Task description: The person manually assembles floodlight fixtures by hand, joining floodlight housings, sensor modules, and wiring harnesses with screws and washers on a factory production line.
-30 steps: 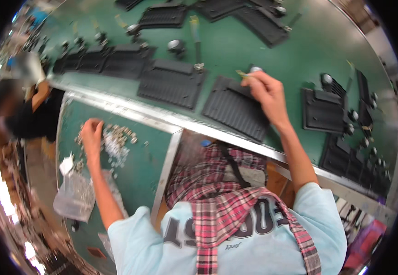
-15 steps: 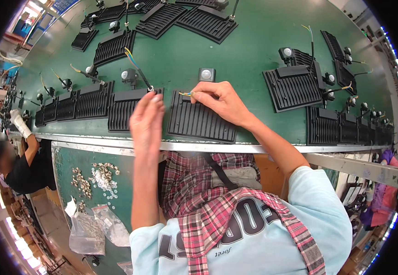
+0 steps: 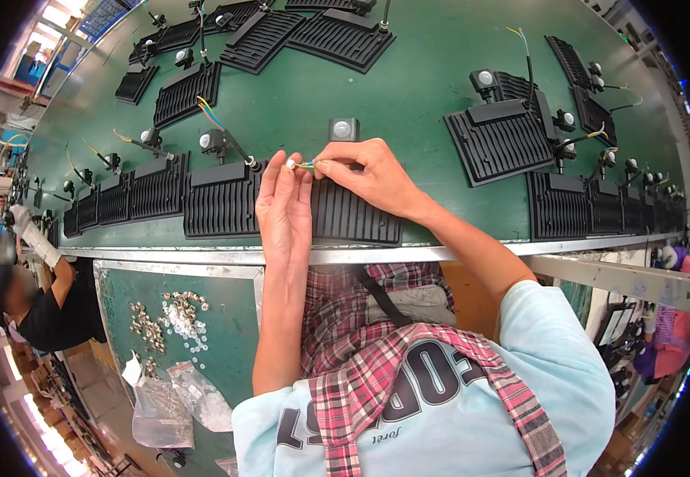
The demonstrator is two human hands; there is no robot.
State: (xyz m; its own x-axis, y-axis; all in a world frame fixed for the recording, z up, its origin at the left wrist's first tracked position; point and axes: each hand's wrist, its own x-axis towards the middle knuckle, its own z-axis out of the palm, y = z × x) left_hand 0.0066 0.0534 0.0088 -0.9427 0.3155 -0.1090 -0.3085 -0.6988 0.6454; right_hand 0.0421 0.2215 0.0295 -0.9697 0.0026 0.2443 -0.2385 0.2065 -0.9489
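Note:
My right hand (image 3: 373, 176) pinches a cable near its bared end, where thin coloured wires (image 3: 306, 164) fan out to the left. Between the thumb and fingertips of my left hand (image 3: 284, 208) is a small whitish ring-like piece (image 3: 290, 164), right at the wire tips; whether the wires pass through it I cannot tell. Under both hands lies a black finned floodlight housing (image 3: 357, 213), partly covered by them. Its grey motion sensor (image 3: 343, 129) with a white dome stands just beyond my right hand. The rest of the cable is hidden by my fingers.
Left of my hands stands another housing (image 3: 222, 205) with its cable upright; more housings (image 3: 493, 147) lie right and far. On a lower table are metal fittings (image 3: 148, 327), white rings (image 3: 182, 319) and plastic bags (image 3: 162, 415). A co-worker (image 3: 51, 306) is at far left.
My left hand has come in to the wire ends, holding the small whitish piece there. My right hand keeps its pinch on the cable. The view has shifted slightly.

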